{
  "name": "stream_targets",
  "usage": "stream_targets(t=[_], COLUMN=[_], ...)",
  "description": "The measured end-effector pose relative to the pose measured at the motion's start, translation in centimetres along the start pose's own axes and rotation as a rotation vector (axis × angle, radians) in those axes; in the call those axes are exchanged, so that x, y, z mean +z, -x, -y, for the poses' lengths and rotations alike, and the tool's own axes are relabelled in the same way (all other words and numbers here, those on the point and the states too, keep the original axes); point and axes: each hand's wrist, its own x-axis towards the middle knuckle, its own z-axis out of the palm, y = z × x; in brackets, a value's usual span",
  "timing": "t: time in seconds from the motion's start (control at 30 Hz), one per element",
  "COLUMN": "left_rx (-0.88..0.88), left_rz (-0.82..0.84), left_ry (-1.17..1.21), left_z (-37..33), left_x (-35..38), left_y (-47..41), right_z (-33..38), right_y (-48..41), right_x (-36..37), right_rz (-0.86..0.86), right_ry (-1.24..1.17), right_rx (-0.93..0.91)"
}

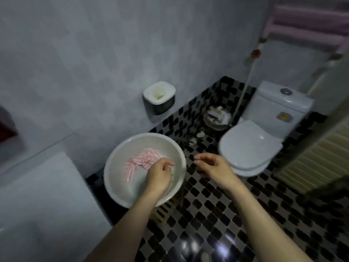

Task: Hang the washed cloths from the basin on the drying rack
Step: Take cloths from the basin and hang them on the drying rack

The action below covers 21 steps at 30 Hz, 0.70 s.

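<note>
Down in one white basin (117, 186) on the checkered floor (217, 214), one pink striped cloth (141, 161) is lying crumpled; the left hand (160, 176) is curling its fingers round a second, pale cloth (172, 172) by the rim; the right hand (213, 167) is hovering beside the basin, loosely curled, holding nothing; one pink drying rack (306, 21) is hanging high up.

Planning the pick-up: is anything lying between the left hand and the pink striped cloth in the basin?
Nothing visible. The left hand is over the basin, its fingers right at the edge of the pink striped cloth. The right hand hangs outside the basin, open.
</note>
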Motion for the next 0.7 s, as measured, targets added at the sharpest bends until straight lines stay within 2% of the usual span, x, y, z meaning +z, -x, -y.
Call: stream_targets(t=[0.07, 0.2, 0.37, 0.47, 0.6, 0.7], left_rx=[-0.073, -0.196, -0.313, -0.303, -0.159, -0.117], left_rz=[-0.034, 0.028, 0.054, 0.094, 0.089, 0.134], left_ry=[-0.058, -0.199, -0.242, -0.348, -0.606, -0.751], left_z=[2.2, 6.1, 9.7, 11.0, 12.3, 12.8], left_x=[-0.9, -2.3, -2.9, -2.6, -1.3, -0.5], left_y=[-1.1, -2.2, -4.2, -6.4, -10.9, -14.5], right_z=[-0.7, -2.6, -3.6, -4.8, -6.1, -7.5], right_y=[-3.3, -8.0, -12.2, -14.6, -17.7, -20.3], right_x=[1.6, 5.2, 8.9, 10.8, 13.1, 14.7], right_rz=[0.114, 0.306, 0.397, 0.439, 0.473, 0.496], right_ry=[0.042, 0.087, 0.249, 0.391, 0.586, 0.700], right_rx=[0.002, 0.094, 0.106, 0.066, 0.008, -0.015])
